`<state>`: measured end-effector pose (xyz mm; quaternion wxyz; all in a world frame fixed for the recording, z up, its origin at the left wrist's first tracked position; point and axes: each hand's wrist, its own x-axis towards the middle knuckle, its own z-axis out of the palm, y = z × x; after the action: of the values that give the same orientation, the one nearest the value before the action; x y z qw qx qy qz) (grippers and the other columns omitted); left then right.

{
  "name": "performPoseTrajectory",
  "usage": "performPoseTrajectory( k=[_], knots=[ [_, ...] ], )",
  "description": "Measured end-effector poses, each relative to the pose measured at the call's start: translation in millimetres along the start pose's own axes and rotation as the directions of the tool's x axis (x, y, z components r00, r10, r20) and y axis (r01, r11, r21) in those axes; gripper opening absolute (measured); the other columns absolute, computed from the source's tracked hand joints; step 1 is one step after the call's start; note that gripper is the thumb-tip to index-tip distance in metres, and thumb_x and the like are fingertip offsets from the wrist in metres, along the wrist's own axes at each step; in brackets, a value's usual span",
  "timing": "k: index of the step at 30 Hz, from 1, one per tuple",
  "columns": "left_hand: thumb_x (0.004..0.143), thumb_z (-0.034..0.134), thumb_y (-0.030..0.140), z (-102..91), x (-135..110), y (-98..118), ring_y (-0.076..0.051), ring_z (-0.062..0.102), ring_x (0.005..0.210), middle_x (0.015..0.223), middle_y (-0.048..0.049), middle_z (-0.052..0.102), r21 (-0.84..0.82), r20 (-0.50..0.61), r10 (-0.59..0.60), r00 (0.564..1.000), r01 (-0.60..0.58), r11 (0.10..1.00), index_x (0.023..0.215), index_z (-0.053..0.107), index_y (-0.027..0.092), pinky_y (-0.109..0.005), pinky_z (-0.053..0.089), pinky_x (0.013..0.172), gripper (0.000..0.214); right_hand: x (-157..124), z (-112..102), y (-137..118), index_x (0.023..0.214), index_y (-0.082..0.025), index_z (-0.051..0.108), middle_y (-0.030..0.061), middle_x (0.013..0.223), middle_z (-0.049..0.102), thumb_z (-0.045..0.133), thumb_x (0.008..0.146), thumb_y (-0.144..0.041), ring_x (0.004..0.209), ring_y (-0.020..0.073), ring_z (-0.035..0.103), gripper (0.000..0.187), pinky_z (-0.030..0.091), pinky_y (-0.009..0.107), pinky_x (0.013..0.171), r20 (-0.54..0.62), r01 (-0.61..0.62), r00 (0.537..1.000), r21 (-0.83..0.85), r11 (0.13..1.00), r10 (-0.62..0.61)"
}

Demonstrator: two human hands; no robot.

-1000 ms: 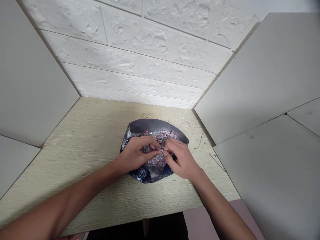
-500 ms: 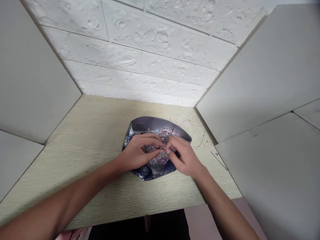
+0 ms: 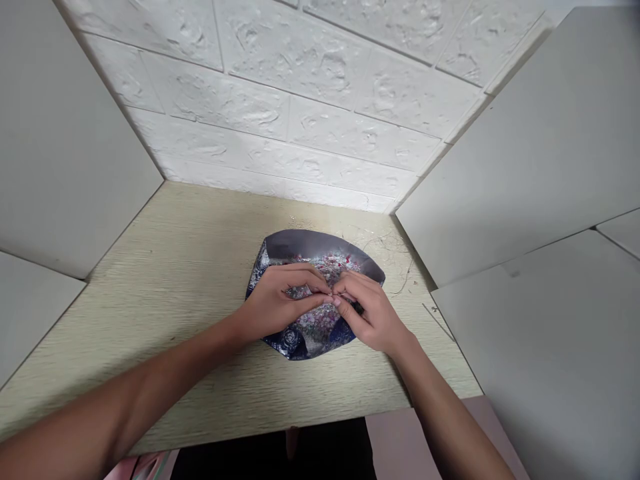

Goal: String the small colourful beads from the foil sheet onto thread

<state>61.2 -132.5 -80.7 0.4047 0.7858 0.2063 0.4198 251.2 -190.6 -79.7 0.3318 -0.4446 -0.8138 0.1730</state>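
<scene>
A shallow dish (image 3: 313, 244) with a dark blue and silver floral pattern lies on the table, heaped with tiny pink, red and silver beads (image 3: 325, 261). My left hand (image 3: 280, 303) and my right hand (image 3: 367, 313) hover over the dish, their fingertips meeting above the beads. Both pinch a tiny, thin item (image 3: 333, 298), too small to identify and partly hidden by my fingers. The hands cover the middle of the dish.
The pale wood-grain table (image 3: 150, 333) is walled by a white brick-pattern panel (image 3: 300, 113) and grey-white boards (image 3: 530, 173) on the right and left. Fine dark threads (image 3: 404, 280) and a thin metal strip (image 3: 437, 320) lie on the table right of the dish.
My fingertips have drawn slightly closer together over the dish. The whole view has shifted a little as my head moved; the dish stays in place.
</scene>
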Motion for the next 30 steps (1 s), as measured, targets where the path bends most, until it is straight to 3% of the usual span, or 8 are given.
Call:
performPoseTrajectory(
  k=[5, 15, 21, 25, 27, 30],
  knots=[
    [0.077, 0.073, 0.019, 0.3, -1.8, 0.4, -0.012, 0.067, 0.075, 0.080, -0.0024, 0.072, -0.001, -0.020, -0.045, 0.999, 0.045, 0.999, 0.082, 0.072, 0.017, -0.023, 0.052, 0.072, 0.006, -0.2, 0.3, 0.1, 0.087, -0.020, 0.049, -0.0006, 0.076, 0.050, 0.046, 0.091, -0.016, 0.072, 0.0137, 0.045, 0.007, 0.036, 0.030, 0.068, -0.011, 0.007, 1.000, 0.008, 1.000, -0.007],
    [0.079, 0.071, 0.017, -1.1, -1.3, -1.4, -0.013, 0.067, 0.073, 0.078, -0.0029, 0.073, -0.050, 0.002, -0.015, 1.000, 0.015, 0.999, 0.076, 0.073, 0.016, -0.022, 0.051, 0.068, 0.004, 0.7, -1.2, 0.0, 0.087, -0.020, 0.051, -0.0011, 0.073, 0.050, 0.047, 0.092, -0.019, 0.069, 0.0131, 0.045, 0.007, 0.037, 0.029, 0.067, -0.033, 0.022, 0.999, -0.034, 0.999, -0.023],
    [0.081, 0.069, 0.026, -1.4, -1.5, -5.6, -0.014, 0.065, 0.073, 0.076, -0.0015, 0.069, -0.036, 0.064, -0.119, 0.991, 0.121, 0.992, 0.074, 0.067, 0.017, -0.025, 0.050, 0.068, 0.012, 1.8, -0.3, 1.0, 0.095, -0.020, 0.053, 0.0008, 0.077, 0.055, 0.044, 0.092, -0.020, 0.070, 0.0144, 0.048, 0.009, 0.038, 0.029, 0.066, -0.062, 0.049, 0.997, -0.103, 0.993, -0.055],
    [0.089, 0.058, 0.032, -0.8, 0.1, -1.7, -0.013, 0.064, 0.063, 0.068, 0.0001, 0.066, -0.224, 0.103, -0.195, 0.975, 0.214, 0.951, 0.083, 0.055, 0.018, -0.026, 0.052, 0.061, 0.015, 2.3, -0.5, 2.7, 0.090, -0.020, 0.052, 0.0004, 0.074, 0.053, 0.045, 0.091, -0.020, 0.070, 0.0145, 0.048, 0.007, 0.040, 0.029, 0.067, -0.104, 0.041, 0.993, -0.165, 0.985, -0.059],
    [0.094, 0.051, 0.033, -0.8, 2.2, 1.6, -0.014, 0.066, 0.062, 0.072, -0.0012, 0.070, -0.365, 0.051, -0.179, 0.983, 0.185, 0.913, 0.087, 0.046, 0.020, -0.028, 0.055, 0.062, 0.016, 2.3, -0.9, 4.1, 0.088, -0.020, 0.051, 0.0006, 0.075, 0.054, 0.046, 0.091, -0.021, 0.071, 0.0148, 0.049, 0.006, 0.040, 0.030, 0.069, -0.131, 0.025, 0.990, -0.198, 0.980, -0.052],
    [0.095, 0.049, 0.035, -2.8, 6.6, 3.9, -0.016, 0.071, 0.070, 0.087, -0.0053, 0.074, -0.367, -0.202, -0.121, 0.972, 0.039, 0.929, 0.087, 0.039, 0.022, -0.033, 0.058, 0.070, 0.018, 1.8, -1.0, 5.9, 0.086, -0.020, 0.050, 0.0015, 0.078, 0.057, 0.046, 0.089, -0.020, 0.073, 0.0157, 0.051, 0.006, 0.041, 0.031, 0.071, -0.141, 0.013, 0.989, -0.228, 0.973, -0.046]
  ],
)
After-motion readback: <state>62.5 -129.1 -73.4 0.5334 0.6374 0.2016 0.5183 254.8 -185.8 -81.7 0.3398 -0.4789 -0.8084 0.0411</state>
